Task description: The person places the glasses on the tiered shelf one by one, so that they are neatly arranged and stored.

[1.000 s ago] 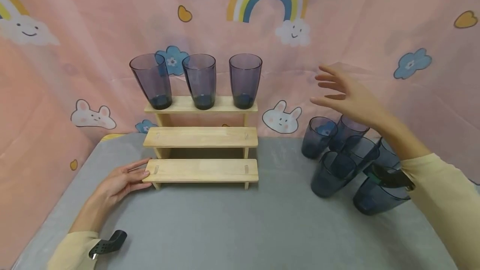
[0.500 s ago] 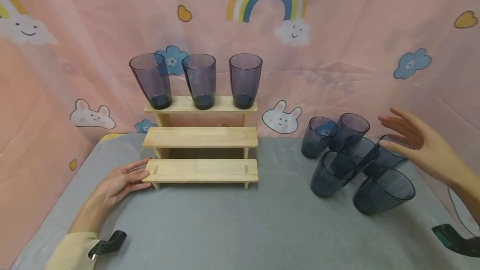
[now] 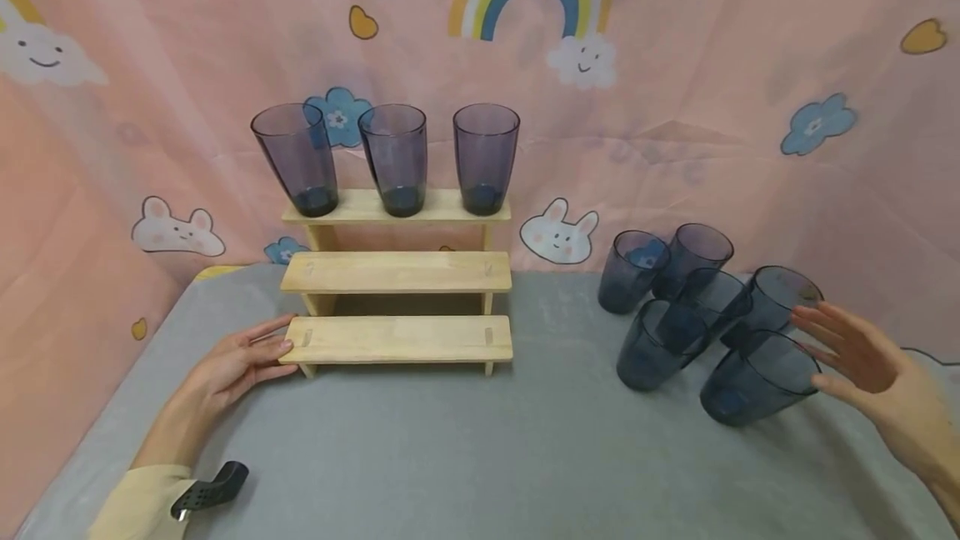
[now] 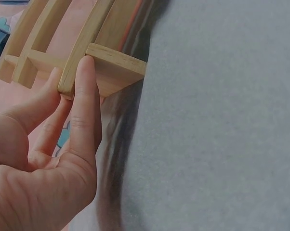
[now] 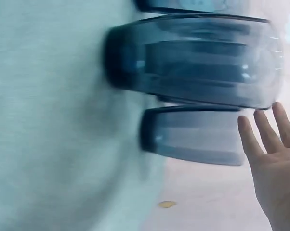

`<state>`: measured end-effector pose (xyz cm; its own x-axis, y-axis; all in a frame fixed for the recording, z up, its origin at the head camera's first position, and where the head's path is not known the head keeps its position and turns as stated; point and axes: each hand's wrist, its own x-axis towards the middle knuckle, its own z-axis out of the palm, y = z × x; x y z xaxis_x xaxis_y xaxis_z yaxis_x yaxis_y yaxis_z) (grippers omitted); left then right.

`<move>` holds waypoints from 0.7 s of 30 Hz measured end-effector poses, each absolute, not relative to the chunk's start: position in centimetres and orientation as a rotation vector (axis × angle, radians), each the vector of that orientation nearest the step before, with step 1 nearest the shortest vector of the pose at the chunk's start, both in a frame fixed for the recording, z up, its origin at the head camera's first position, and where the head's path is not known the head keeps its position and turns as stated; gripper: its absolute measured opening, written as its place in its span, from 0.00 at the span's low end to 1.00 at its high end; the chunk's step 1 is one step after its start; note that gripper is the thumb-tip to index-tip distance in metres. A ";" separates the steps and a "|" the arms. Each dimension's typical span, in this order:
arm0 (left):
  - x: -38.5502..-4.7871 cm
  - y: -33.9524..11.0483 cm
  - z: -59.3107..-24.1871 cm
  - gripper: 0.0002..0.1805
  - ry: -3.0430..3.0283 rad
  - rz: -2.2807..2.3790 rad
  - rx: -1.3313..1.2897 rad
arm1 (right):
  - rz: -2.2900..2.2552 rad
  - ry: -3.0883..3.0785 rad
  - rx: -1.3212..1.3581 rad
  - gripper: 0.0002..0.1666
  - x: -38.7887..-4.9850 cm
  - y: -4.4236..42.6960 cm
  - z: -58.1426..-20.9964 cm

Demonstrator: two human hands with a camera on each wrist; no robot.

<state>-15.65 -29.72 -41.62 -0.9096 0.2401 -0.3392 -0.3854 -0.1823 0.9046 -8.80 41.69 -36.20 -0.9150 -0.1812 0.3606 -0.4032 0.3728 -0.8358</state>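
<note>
glass (image 3: 753, 382) at front right stands upright, well right of the left hand (image 3: 238, 367), which pinches the rack (image 3: 397, 340); just right of the glass, nearer, the right hand (image 3: 888, 373) spreads, holding nothing; touching or not, i can't tell.

The right hand (image 5: 278, 168), uncurled, is near several blue-tinted glasses (image 5: 193, 65).

Left hand (image 3: 236, 365) pinching; right hand (image 3: 888, 375) outstretched, relaxed, loosely spread.
</note>
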 end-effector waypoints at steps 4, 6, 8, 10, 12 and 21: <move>-15.6 -29.8 -41.6 0.45 1.689 2.140 -0.168 | 1.670 -2.453 0.519 0.56 -8.3 41.9 -38.2; -15.6 -29.8 -41.6 0.44 1.686 2.141 -0.150 | 1.581 -2.558 0.437 0.58 -8.3 41.9 -38.9; -15.6 -29.7 -41.6 0.44 1.682 2.142 -0.144 | 1.489 -2.647 0.338 0.57 -8.2 41.9 -39.5; -15.7 -29.7 -41.7 0.44 1.670 2.144 -0.131 | 1.360 -2.713 0.245 0.57 -8.2 41.9 -39.9; -15.7 -29.8 -41.7 0.44 1.667 2.136 -0.109 | 1.297 -2.738 0.187 0.56 -8.2 41.8 -40.2; -15.8 -30.1 -41.5 0.45 1.657 2.135 -0.143 | 1.259 -2.702 0.122 0.57 -8.1 41.4 -40.7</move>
